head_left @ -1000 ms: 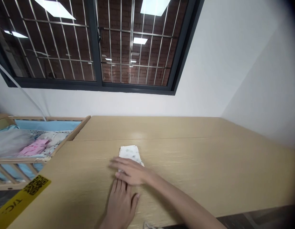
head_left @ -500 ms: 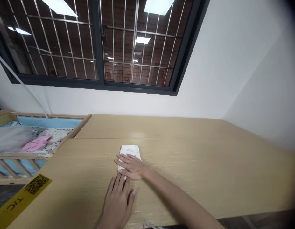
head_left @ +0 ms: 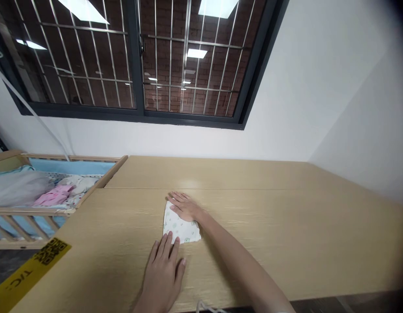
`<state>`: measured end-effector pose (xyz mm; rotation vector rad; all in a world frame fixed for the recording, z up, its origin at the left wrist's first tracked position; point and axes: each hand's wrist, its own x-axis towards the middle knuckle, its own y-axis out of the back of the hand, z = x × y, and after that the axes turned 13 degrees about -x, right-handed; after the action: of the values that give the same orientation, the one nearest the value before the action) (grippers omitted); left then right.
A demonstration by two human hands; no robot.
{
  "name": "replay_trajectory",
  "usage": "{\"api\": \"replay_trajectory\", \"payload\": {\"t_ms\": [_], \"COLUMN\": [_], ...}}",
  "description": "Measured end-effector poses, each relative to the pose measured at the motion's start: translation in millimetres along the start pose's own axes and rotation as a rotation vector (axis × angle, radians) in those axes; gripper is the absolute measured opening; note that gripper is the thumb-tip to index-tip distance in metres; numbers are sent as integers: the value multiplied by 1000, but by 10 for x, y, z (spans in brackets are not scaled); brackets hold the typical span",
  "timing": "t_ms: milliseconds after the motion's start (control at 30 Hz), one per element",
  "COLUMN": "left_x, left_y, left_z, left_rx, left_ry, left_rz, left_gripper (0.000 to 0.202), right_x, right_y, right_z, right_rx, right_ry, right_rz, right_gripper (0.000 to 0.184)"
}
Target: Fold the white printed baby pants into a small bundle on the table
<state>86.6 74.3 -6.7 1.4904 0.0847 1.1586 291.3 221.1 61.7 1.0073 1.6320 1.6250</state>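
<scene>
A small folded white cloth with a faint green print [head_left: 179, 227] lies on the light wooden table [head_left: 286, 226]. My right hand [head_left: 184, 206] rests flat and open on the cloth's far end, fingers stretched out to the left. My left hand [head_left: 162, 271] lies flat and open on the table, its fingertips touching the cloth's near edge.
A wooden crib [head_left: 41, 191] with blue lining, pink and white baby clothes stands at the left, against the table. A yellow label with a QR code [head_left: 28, 271] sits on the table's near left corner. A barred window [head_left: 129, 56] and white wall are behind.
My right hand has slid from the cloth's near end across to its far end, uncovering the near part. My left hand stays at the near edge.
</scene>
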Motion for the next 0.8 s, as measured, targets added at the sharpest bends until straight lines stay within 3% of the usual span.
{"api": "replay_trajectory", "payload": {"t_ms": [200,367,433,533,667,800], "left_x": [-11,16,51,150,351,544], "left_y": [-13,-62,-76,-46,80,184], "left_z": [-23,-213,-330,-492,-639,-715], "left_rx": [-84,-206,-289,-393,-401,-464], "left_ry": [31,31,47,73,-72,-116], "left_rz": [-24,-90,-119,-150,-260,-345], "left_gripper": [52,45,47,41,33,30], "right_x": [49,-36,-132,-368,-789,-1121], "right_y": [-9,38,112,271,447,446], "right_z": [50,-17,-72,-181,-334,-411], "right_rx": [-44,-169,-180,-85,94,121], "right_ry": [-37,-82,-152,-156,-56,-27], "right_rz": [21,204,266,243,128,-3], "right_gripper": [61,61,52,29,24,64]}}
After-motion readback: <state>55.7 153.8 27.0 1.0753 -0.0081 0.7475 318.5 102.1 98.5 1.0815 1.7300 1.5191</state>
